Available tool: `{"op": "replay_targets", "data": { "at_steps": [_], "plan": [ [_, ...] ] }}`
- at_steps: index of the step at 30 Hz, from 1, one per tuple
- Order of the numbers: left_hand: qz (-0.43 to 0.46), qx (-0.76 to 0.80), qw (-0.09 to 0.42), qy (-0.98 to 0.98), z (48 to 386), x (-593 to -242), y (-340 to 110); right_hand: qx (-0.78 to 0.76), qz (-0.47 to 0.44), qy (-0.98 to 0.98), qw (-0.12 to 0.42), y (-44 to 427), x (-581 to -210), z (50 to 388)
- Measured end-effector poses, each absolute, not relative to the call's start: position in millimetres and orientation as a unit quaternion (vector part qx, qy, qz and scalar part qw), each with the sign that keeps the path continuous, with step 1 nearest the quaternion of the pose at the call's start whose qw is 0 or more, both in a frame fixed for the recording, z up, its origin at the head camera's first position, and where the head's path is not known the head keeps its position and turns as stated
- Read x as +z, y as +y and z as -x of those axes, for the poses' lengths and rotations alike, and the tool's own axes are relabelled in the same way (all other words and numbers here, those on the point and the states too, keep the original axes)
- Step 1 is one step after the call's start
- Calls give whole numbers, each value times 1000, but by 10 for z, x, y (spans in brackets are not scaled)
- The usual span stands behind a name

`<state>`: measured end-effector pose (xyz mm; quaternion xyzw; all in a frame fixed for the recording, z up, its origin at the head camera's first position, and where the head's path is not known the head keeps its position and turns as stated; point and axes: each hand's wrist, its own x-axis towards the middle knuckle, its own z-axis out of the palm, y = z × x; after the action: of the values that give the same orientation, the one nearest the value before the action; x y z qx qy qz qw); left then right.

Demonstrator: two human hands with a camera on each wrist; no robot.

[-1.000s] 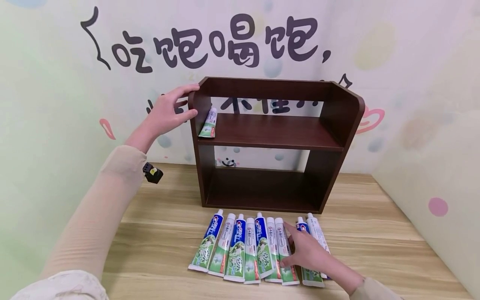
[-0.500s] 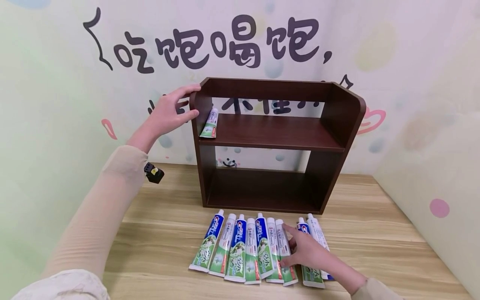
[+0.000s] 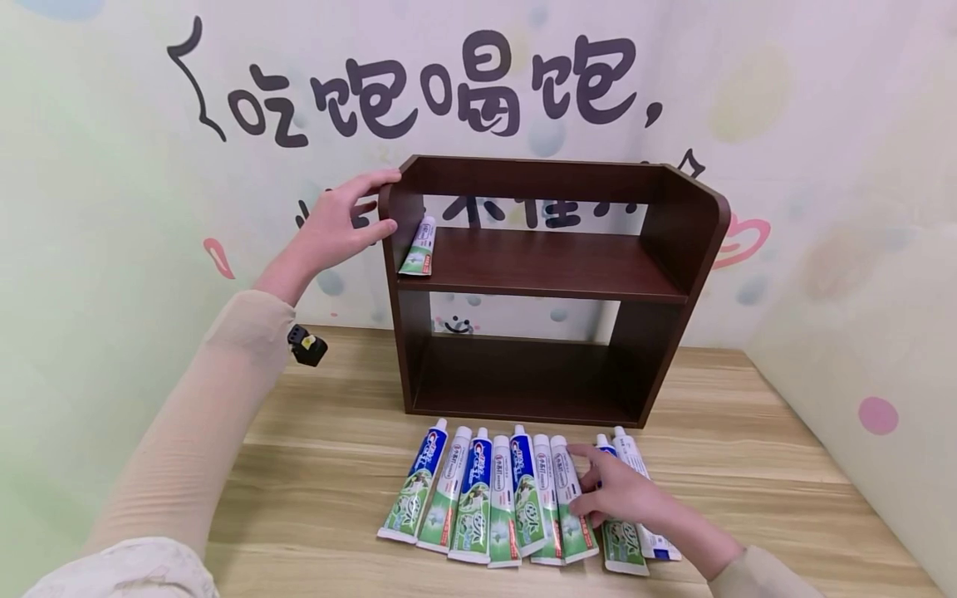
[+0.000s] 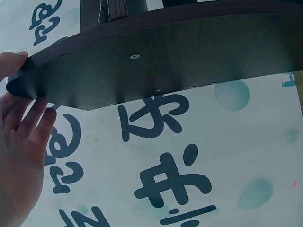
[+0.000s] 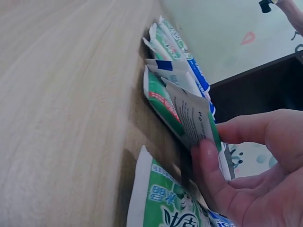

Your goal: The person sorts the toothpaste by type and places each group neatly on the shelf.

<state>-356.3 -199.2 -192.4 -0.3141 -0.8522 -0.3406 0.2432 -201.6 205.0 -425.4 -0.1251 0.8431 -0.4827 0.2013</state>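
A dark brown two-tier shelf (image 3: 546, 262) stands on the table. My left hand (image 3: 336, 220) grips the upper front corner of its left side panel (image 4: 156, 56), thumb on one side and fingers on the other. Just inside that panel, a white and green toothpaste tube (image 3: 420, 247) leans on the upper tier. In front of the shelf, my right hand (image 3: 624, 494) pinches another white and green toothpaste tube (image 3: 570, 490) between thumb and fingers. The right wrist view shows this tube (image 5: 189, 111) tilted on edge, its printed back facing the camera.
Several blue and green toothpaste tubes (image 3: 471, 507) and white and green ones lie side by side, left of my right hand. Partly behind that hand are a blue and green tube (image 3: 624, 548) and a mostly white tube (image 3: 634, 453). A printed wall (image 3: 822, 208) rises behind.
My right hand has shifted slightly right, and its tube has turned a little, the lower end swinging right. The left hand stays on the shelf.
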Motion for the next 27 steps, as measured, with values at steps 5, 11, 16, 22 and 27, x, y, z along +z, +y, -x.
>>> {"op": "replay_targets", "data": {
  "at_steps": [5, 11, 16, 22, 27],
  "plan": [
    [318, -341, 246, -850, 3558, -1917, -1993, -511, 120, 826, 206, 2058, -4184, 2022],
    [316, -340, 246, -851, 3548, -1914, -1992, -527, 124, 817, 199, 2026, -4060, 2034],
    [317, -342, 242, -851, 3546, -1909, -1987, -537, 138, 811, 189, 2007, -3936, 2053],
    [316, -337, 242, -853, 3555, -1911, -1989, -537, 164, 810, 167, 1991, -3725, 2075],
    [318, -335, 244, -853, 3553, -1914, -1991, -535, 181, 812, 147, 1975, -3526, 2087]
  ]
}}
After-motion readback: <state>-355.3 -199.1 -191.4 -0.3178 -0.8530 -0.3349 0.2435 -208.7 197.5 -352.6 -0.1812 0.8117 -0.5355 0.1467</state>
